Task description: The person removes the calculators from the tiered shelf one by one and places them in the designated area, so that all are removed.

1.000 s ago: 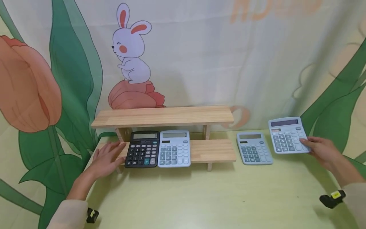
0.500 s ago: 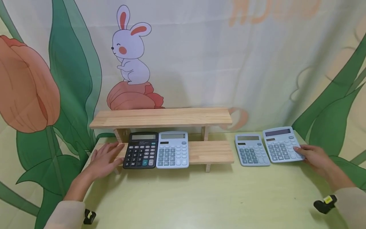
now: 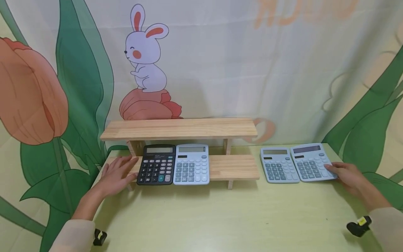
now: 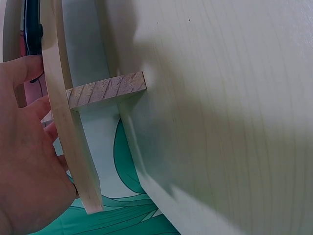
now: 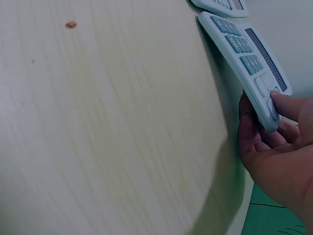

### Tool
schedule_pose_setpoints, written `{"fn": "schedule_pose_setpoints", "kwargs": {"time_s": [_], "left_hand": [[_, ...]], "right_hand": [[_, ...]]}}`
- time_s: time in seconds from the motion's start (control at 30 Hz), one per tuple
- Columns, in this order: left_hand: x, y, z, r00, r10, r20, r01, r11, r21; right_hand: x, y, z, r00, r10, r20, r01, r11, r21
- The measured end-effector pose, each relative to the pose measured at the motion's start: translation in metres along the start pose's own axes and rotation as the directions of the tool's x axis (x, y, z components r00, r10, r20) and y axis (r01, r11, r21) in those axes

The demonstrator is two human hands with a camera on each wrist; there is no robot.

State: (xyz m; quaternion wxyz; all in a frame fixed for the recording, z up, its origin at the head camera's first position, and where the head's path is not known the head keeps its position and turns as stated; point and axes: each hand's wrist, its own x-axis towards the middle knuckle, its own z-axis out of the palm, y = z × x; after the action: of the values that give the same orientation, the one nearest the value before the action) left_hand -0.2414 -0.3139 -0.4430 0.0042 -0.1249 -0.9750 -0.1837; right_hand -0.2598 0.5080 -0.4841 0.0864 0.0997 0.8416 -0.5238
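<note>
My right hand (image 3: 351,176) pinches the right edge of a pale blue calculator (image 3: 311,162), thumb on its face and fingers underneath. In the right wrist view this calculator (image 5: 249,63) slants, its right side raised over the table. Close on its left lies another pale blue calculator (image 3: 279,164). On the lower shelf (image 3: 233,166) of a wooden stand, a black calculator (image 3: 156,164) leans side by side with a pale blue calculator (image 3: 191,163). My left hand (image 3: 114,176) lies over that shelf's left end, its spread fingers right at the black calculator's left edge.
The stand's upper shelf (image 3: 179,128) runs behind the lower one. A curtain printed with a rabbit (image 3: 146,59) and tulips hangs at the back. The pale wooden table (image 3: 201,217) spreads in front, with a small brown speck (image 5: 71,24) on it.
My right hand has lowered the pale blue calculator and brought it leftward, beside the other one on the table. The left hand has stayed in place.
</note>
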Motion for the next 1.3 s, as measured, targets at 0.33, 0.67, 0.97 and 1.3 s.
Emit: {"fn": "schedule_pose_setpoints", "kwargs": {"time_s": [0.33,0.67,0.97,1.3], "left_hand": [[-0.001,-0.002,0.001,1.000,-0.005,-0.001,0.005,1.000,-0.007],[-0.001,-0.001,0.001,1.000,-0.003,0.001,0.003,1.000,0.008],[-0.002,0.001,0.000,1.000,0.000,-0.014,0.000,1.000,0.007],[0.001,0.002,0.001,1.000,-0.013,-0.017,0.013,1.000,0.002]], "right_hand": [[-0.001,0.008,0.005,0.988,-0.036,-0.150,-0.006,0.962,-0.275],[-0.006,0.009,0.011,0.975,-0.078,-0.209,0.001,0.939,-0.345],[-0.005,0.008,0.013,0.974,-0.088,-0.207,0.003,0.925,-0.381],[-0.004,0.009,0.014,0.971,-0.073,-0.226,-0.013,0.934,-0.357]]}}
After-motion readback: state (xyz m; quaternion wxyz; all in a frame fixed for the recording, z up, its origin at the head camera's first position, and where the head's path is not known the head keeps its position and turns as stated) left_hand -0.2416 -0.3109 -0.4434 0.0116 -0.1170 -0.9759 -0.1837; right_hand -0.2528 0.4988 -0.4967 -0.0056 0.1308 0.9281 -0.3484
